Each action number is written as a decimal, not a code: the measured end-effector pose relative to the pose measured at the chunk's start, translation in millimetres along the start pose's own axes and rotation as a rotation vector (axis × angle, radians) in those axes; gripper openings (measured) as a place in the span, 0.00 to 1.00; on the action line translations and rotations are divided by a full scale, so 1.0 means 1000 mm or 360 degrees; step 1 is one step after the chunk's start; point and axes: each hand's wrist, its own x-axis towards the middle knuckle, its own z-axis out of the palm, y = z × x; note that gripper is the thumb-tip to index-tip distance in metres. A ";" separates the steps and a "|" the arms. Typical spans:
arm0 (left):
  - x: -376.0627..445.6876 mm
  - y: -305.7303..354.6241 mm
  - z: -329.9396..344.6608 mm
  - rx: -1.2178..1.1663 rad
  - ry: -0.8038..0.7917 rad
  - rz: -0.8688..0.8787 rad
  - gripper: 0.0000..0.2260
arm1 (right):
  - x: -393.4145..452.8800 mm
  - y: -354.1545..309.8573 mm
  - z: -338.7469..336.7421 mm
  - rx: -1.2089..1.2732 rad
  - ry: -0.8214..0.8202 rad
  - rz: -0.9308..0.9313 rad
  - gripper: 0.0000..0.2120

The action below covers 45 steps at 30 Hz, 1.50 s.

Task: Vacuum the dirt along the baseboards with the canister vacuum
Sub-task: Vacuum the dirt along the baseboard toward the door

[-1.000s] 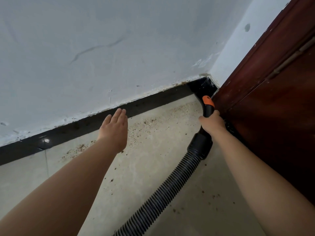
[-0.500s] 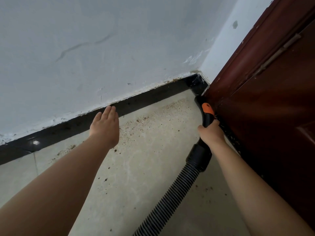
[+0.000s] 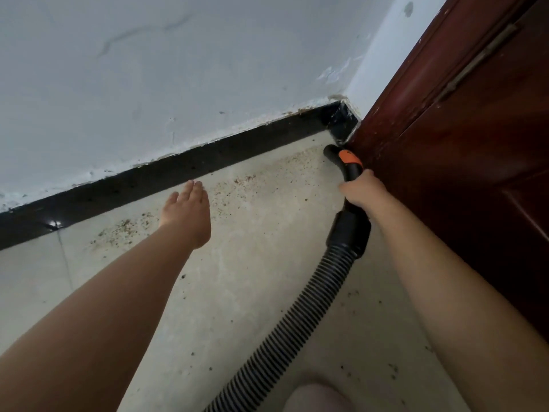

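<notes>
Your nozzle (image 3: 332,153) has pulled back out of the corner, right hand (image 3: 361,191) clamped on the vacuum handle (image 3: 352,169); left hand (image 3: 187,212) hovers flat, fingers together, holding nothing. You're working the corner; next, sweep left along the black baseboard (image 3: 178,173) through the dirt (image 3: 246,181). Door (image 3: 460,150) crowds your right; floor (image 3: 252,278) leftward lies open.

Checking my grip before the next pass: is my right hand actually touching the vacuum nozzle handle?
Touching. The head view shows the right hand wrapped around the black vacuum nozzle handle just below its orange tab, with no gap.
</notes>
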 end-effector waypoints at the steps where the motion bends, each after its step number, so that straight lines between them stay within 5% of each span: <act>1: -0.003 -0.001 0.003 -0.0019 -0.0007 -0.0006 0.28 | 0.002 -0.005 -0.007 -0.0080 -0.0016 -0.0004 0.27; 11: -0.018 -0.013 0.024 -0.0091 -0.0103 -0.0079 0.27 | -0.001 -0.053 -0.030 -0.0722 -0.0155 -0.0286 0.24; 18: -0.015 -0.025 0.025 -0.0106 -0.0066 -0.0071 0.27 | 0.003 -0.053 -0.025 -0.0553 -0.0072 -0.0115 0.25; 45: -0.094 -0.139 0.115 -0.0487 -0.0216 -0.0222 0.29 | -0.127 -0.113 0.066 -0.1026 -0.0231 -0.0351 0.15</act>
